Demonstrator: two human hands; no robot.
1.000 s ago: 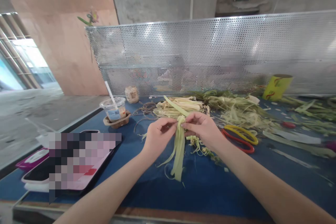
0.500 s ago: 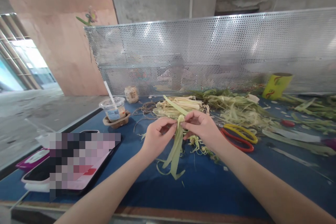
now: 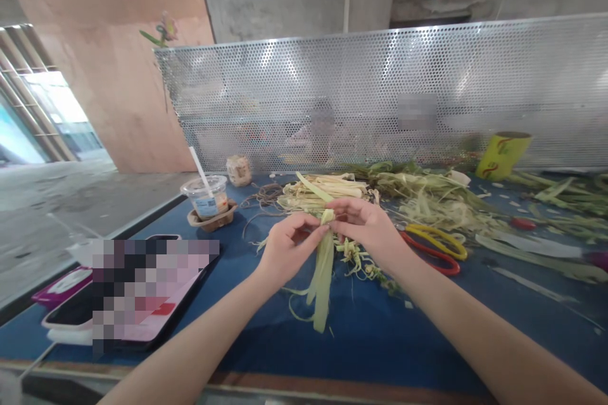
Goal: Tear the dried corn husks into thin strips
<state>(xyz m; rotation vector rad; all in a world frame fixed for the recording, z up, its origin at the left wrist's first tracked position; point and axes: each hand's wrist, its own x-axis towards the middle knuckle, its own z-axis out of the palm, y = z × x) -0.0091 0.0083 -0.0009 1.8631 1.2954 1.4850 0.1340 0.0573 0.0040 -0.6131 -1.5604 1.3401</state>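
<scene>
Both hands meet over the middle of the blue table, pinching a pale green corn husk strip [image 3: 323,278] whose loose ends hang down toward me. My left hand [image 3: 291,243] is closed on its folded top from the left, thumb and fingertips together. From the right, my right hand [image 3: 363,228] pinches the same spot, and one narrow end sticks up and left past its fingers. Just behind lies a pile of pale husk pieces [image 3: 332,186]. Curly husk scraps [image 3: 354,256] lie beneath my right hand. Beside my right wrist are scissors [image 3: 434,243] with red and yellow handles.
A plastic cup with a straw [image 3: 206,199] stands in a cardboard holder at left, near a tablet [image 3: 166,304] and a phone [image 3: 71,307]. Twine [image 3: 266,195] lies behind. Green husks [image 3: 427,196] spread right, before a yellow roll [image 3: 503,155] and a perforated metal screen [image 3: 285,76].
The hanging ends of the husk have drawn closer together and now hang straighter. My left thumb has shifted slightly toward the right fingertips. The rest stays in place.
</scene>
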